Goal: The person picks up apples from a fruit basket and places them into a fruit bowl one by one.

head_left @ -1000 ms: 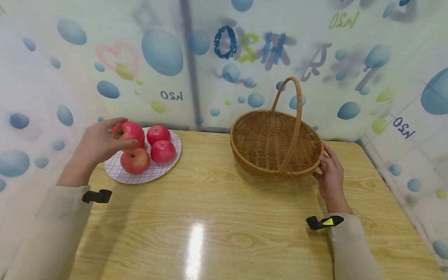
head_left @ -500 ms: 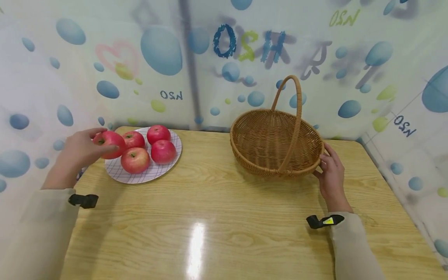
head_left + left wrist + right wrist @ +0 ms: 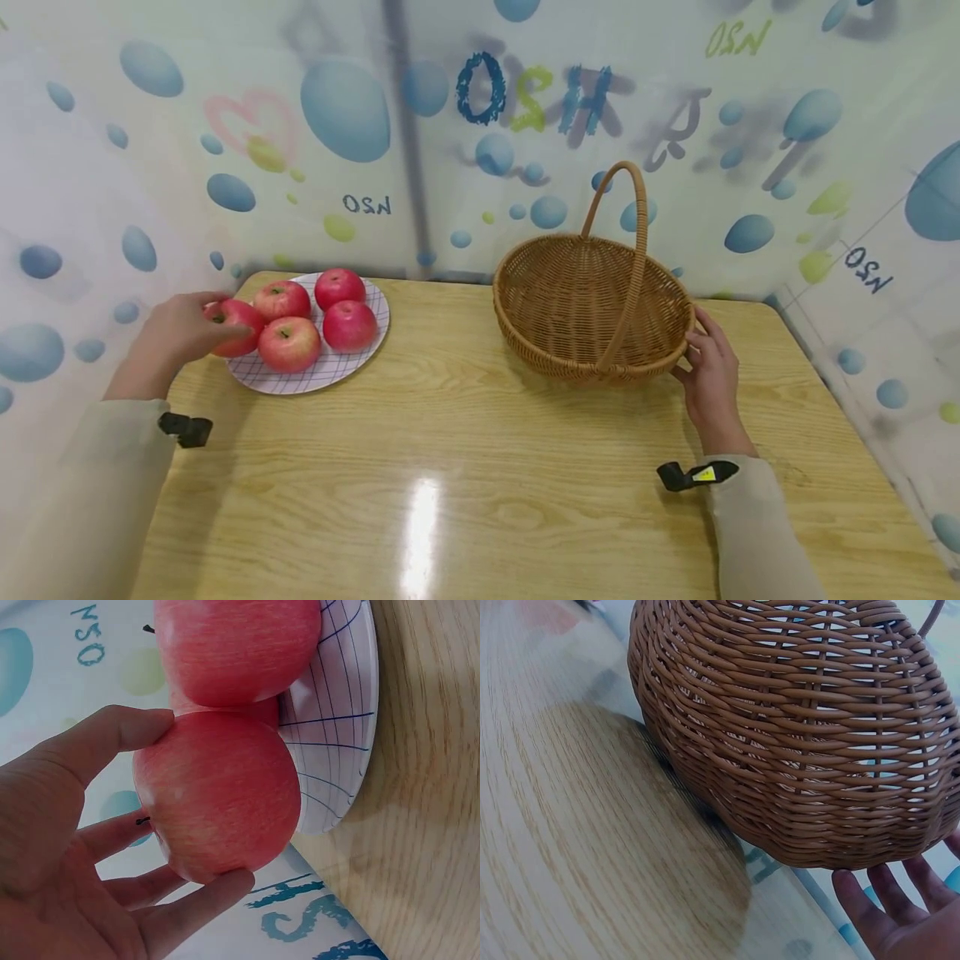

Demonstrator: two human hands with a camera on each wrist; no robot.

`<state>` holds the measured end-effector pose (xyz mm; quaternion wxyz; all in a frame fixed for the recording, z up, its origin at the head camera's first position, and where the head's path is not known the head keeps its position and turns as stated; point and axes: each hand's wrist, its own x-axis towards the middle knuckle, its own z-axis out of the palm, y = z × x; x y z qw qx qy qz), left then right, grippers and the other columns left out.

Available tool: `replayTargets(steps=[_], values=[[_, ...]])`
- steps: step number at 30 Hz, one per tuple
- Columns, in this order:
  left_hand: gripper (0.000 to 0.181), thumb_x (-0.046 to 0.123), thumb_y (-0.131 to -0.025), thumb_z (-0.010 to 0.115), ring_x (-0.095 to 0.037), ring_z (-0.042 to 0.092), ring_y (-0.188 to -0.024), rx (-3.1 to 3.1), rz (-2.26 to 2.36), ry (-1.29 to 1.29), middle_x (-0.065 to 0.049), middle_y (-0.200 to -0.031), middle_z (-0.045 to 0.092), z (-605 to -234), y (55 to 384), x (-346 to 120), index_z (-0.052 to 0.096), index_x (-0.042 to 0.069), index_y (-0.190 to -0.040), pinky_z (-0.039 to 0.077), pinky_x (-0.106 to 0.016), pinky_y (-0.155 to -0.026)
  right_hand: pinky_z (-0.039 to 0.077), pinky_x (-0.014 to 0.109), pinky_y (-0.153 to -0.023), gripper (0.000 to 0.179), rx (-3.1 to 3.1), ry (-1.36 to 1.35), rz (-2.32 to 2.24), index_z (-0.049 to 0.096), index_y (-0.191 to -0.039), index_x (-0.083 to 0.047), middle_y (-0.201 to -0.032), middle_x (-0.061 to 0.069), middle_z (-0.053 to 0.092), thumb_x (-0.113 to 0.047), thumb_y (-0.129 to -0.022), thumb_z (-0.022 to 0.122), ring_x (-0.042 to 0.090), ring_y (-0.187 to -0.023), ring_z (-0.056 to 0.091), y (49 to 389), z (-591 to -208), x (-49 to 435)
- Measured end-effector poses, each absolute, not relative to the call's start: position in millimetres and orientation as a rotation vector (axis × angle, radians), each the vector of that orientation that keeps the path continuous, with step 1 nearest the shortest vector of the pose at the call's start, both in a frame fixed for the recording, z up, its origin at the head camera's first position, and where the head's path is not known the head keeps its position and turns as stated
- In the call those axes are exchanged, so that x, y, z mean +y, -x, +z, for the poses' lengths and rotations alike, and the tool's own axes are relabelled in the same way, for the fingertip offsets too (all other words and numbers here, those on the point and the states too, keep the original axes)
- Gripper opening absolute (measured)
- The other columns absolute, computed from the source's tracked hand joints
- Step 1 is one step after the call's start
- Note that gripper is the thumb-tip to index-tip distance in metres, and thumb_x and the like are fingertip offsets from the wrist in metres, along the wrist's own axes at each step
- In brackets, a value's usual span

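Note:
My left hand holds a red apple at the left side of a white plate with a blue grid pattern. In the left wrist view, the thumb lies on one side of that apple and the fingers are bent round the other. Several more red apples sit on the plate, close against the held one. Further right stands an empty brown wicker basket with a tall arched handle. My right hand holds its right end, fingertips against the rim and woven side.
Both things stand on a light wooden table, toward its back edge. Behind and beside it hangs a pale wall covering with blue spots and lettering. A band with a black camera mount is on the left wrist.
The left hand carried the apple left from above the other apples, then lowered it to the plate's left side. The right hand and basket stayed in place.

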<state>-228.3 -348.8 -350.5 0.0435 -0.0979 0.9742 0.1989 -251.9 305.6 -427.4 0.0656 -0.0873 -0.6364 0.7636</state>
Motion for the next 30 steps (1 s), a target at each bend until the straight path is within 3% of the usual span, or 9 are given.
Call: replayTargets(steps=[7, 17, 21, 25, 27, 30], values=[[0.083, 0.045, -0.091, 0.067, -0.050, 0.047, -0.111, 2.895, 0.611, 0.299, -0.036, -0.130, 0.048, -358, 238, -352, 0.039, -0.009, -0.147, 0.057, -0.051, -0.078, 0.055, 0.016, -0.078, 0.052, -1.872, 0.263, 2.319, 0.040, -0.155, -0.028, -0.148, -0.005, 0.046, -0.027, -0.104, 0.047, 0.021, -0.141, 0.047, 249, -426, 309], [0.100, 0.063, -0.093, 0.057, -0.059, 0.036, -0.122, 2.837, 0.564, 0.286, -0.043, -0.141, 0.035, -363, 242, -355, 0.022, -0.007, -0.155, 0.052, -0.066, -0.092, 0.055, 0.016, -0.079, 0.051, -1.881, 0.288, 2.303, 0.040, -0.155, -0.029, -0.154, -0.003, 0.042, -0.026, -0.105, 0.045, 0.023, -0.144, 0.043, 249, -425, 310], [0.105, 0.069, -0.093, 0.052, -0.061, 0.032, -0.125, 2.808, 0.558, 0.284, -0.044, -0.143, 0.030, -365, 241, -360, 0.017, -0.007, -0.156, 0.047, -0.070, -0.096, 0.052, 0.034, -0.104, 0.050, -1.879, 0.319, 2.318, 0.041, -0.155, -0.031, -0.157, -0.004, 0.039, -0.026, -0.105, 0.044, 0.024, -0.147, 0.040, 251, -423, 308], [0.103, 0.067, -0.095, 0.050, -0.062, 0.031, -0.125, 2.816, 0.549, 0.269, -0.045, -0.143, 0.029, -368, 238, -367, 0.017, -0.010, -0.155, 0.045, -0.072, -0.098, 0.030, 0.058, -0.122, 0.050, -1.877, 0.313, 2.343, 0.041, -0.155, -0.032, -0.159, -0.003, 0.038, -0.025, -0.105, 0.043, 0.024, -0.150, 0.037, 253, -423, 303], [0.103, 0.067, -0.096, 0.049, -0.063, 0.031, -0.126, 2.815, 0.558, 0.266, -0.046, -0.144, 0.028, -369, 238, -369, 0.015, -0.012, -0.154, 0.042, -0.073, -0.100, 0.029, 0.059, -0.122, 0.050, -1.886, 0.309, 2.341, 0.040, -0.155, -0.032, -0.159, -0.003, 0.038, -0.024, -0.106, 0.042, 0.024, -0.151, 0.036, 253, -423, 302], [0.105, 0.067, -0.096, 0.047, -0.064, 0.031, -0.127, 2.797, 0.572, 0.274, -0.047, -0.145, 0.027, -370, 238, -368, 0.012, -0.014, -0.154, 0.040, -0.074, -0.102, 0.043, 0.046, -0.114, 0.050, -1.901, 0.320, 2.325, 0.041, -0.155, -0.032, -0.156, -0.005, 0.041, -0.024, -0.106, 0.042, 0.023, -0.149, 0.039, 252, -425, 303]])
